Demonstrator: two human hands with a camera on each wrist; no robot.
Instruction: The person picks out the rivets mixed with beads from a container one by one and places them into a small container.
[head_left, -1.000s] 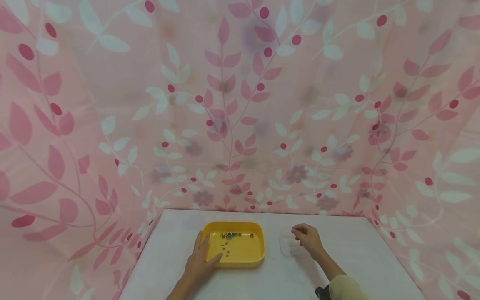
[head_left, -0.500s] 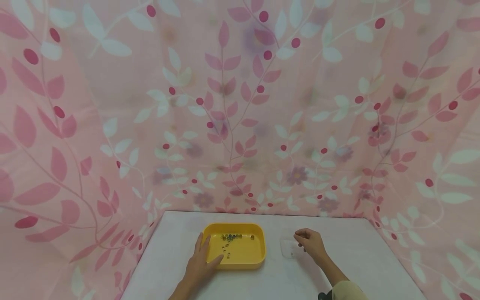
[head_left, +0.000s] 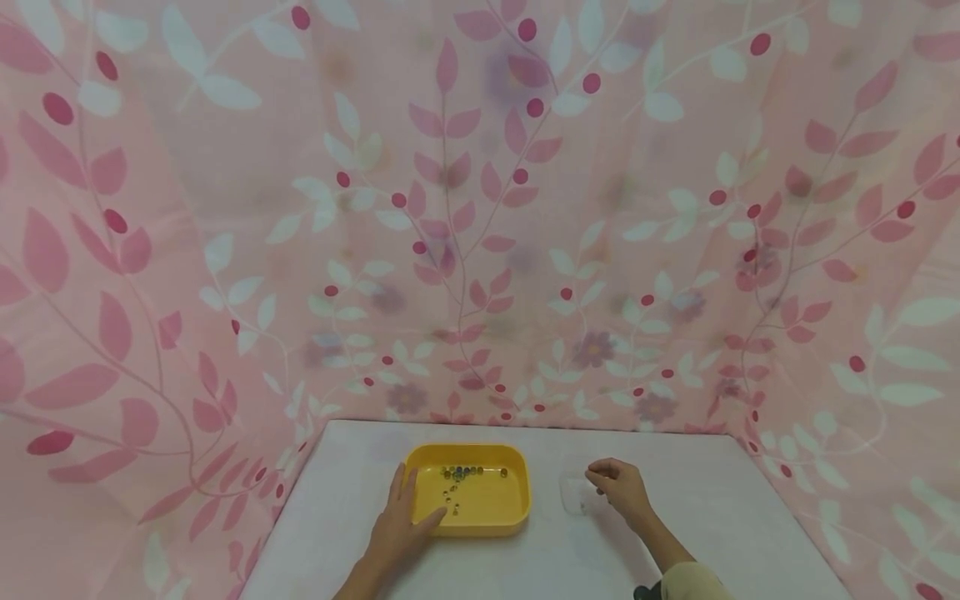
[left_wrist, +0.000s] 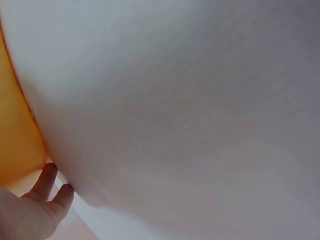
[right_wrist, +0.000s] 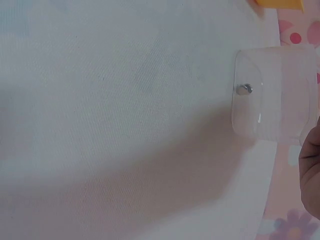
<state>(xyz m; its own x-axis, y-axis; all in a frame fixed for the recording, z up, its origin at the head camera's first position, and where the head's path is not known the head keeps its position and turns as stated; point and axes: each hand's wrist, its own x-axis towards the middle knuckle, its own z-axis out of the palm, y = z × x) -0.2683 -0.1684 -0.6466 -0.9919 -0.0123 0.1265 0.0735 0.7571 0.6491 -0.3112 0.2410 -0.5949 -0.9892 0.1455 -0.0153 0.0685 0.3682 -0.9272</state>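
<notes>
In the head view a yellow tray sits on the white table, with several small marbles inside, mostly grouped toward its back. My left hand rests at its left side, fingers nearly straight along the rim and thumb at the front corner. Two of those fingers show beside the tray's wall in the left wrist view. A clear plastic box holds one shiny marble. Over its right part is my right hand, fingers bent and tips close together. Whether they pinch anything is hidden.
The white table ends at a pink leaf-patterned cloth that rises behind it and on both sides. A strip of table separates tray and box. A dark object sits beside the right sleeve.
My right hand has come down slightly toward me and a little to the right, over the box. The left hand stays at the tray. The view shifts slightly.
</notes>
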